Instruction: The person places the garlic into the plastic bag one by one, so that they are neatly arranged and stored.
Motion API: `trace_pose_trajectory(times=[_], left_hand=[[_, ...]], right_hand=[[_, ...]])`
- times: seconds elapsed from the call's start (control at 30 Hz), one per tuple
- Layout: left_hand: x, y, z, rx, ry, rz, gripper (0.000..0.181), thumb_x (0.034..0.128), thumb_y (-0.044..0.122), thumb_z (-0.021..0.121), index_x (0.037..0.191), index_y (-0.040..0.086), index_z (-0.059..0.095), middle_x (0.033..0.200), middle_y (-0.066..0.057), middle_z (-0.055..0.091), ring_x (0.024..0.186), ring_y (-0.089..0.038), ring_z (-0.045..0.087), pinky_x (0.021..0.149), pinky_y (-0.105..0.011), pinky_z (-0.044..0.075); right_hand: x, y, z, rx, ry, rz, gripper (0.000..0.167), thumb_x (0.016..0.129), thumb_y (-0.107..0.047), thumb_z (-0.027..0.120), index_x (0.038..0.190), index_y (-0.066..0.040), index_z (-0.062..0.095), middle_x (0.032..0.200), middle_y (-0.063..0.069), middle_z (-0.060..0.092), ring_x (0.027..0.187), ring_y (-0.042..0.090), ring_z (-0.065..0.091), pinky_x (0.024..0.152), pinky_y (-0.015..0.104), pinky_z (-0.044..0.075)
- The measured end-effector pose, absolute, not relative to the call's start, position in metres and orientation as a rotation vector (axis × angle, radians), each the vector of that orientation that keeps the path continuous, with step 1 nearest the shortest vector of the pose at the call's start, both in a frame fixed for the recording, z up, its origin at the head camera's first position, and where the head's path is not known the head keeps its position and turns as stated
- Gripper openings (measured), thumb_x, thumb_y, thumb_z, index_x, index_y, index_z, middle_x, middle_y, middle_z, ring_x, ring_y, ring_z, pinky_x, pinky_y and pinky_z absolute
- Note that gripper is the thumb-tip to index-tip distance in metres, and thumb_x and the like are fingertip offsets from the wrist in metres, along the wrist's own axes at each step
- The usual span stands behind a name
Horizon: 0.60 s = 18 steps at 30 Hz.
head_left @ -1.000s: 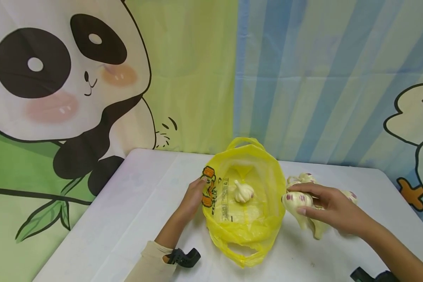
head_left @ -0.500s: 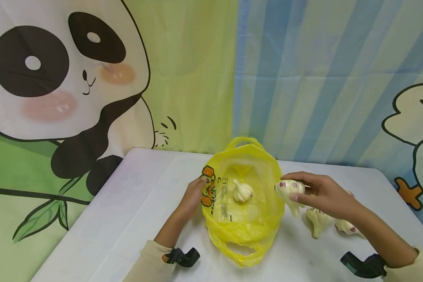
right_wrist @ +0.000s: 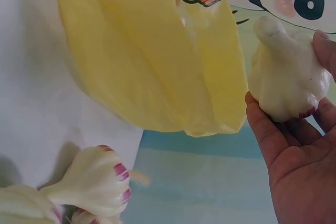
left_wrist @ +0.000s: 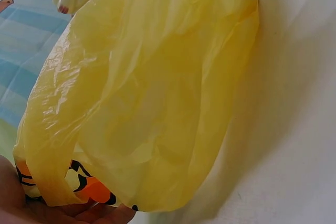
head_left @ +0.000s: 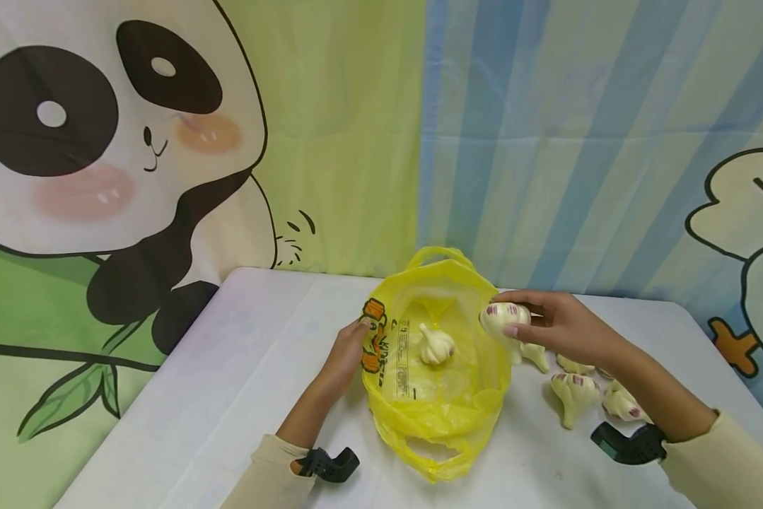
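Observation:
A yellow plastic bag (head_left: 428,420) stands open on the table, with one garlic bulb (head_left: 435,346) inside. My left hand (head_left: 346,357) pinches the bag's left rim by the orange print; in the left wrist view, the bag hides much of what lies beyond. Between the thumb and fingers of my right hand (head_left: 566,329) is another garlic bulb (head_left: 503,318), raised at the bag's right rim. The right wrist view shows this held bulb (right_wrist: 289,72) close beside the bag wall, its stem end up in that view.
Several more garlic bulbs (head_left: 573,392) lie on the white table (head_left: 292,332) right of the bag, below my right hand. Behind the table's back edge hangs a printed curtain (head_left: 343,141) with a panda. Each wrist wears a black camera mount (head_left: 330,465).
My right hand has lifted a garlic bulb off the pile and carried it left and up to the bag's right rim. My left hand keeps its grip on the bag.

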<state>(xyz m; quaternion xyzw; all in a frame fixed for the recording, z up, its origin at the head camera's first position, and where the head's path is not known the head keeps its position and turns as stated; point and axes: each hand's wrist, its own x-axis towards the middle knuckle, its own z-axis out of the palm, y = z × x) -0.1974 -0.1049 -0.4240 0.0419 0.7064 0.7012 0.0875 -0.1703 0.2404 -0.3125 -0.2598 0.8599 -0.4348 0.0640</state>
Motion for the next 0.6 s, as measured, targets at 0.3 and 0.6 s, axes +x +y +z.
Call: trace_pose_trajectory(times=[0.3,0.6], left_hand=[[-0.196,-0.102,-0.426,0.147,2.116,2.077,0.051,0.1063,0.037,0.033,0.139,0.002,0.05,0.108,-0.023,0.058,0.102,-0.032,0.055,0.096,-0.042,0.038],[-0.198,-0.103,-0.425,0.132,2.137,2.07,0.05,0.1064,0.037,0.032,0.138,0.003,0.051,0.109,-0.024,0.059,0.103,-0.033,0.054,0.097,-0.043,0.036]], right_hand=[[-0.187,0.22,-0.303,-0.739,2.631,-1.239,0.047,0.095,-0.029,0.065,0.139,-0.014,0.054,0.14,0.011,0.05,0.123,0.033,0.052,0.085,0.039,0.052],[-0.22,0.189,-0.302,-0.806,2.635,-1.219,0.05,0.094,-0.03,0.067,0.137,-0.009,0.055,0.137,0.012,0.053,0.121,0.028,0.054,0.09,0.044,0.049]])
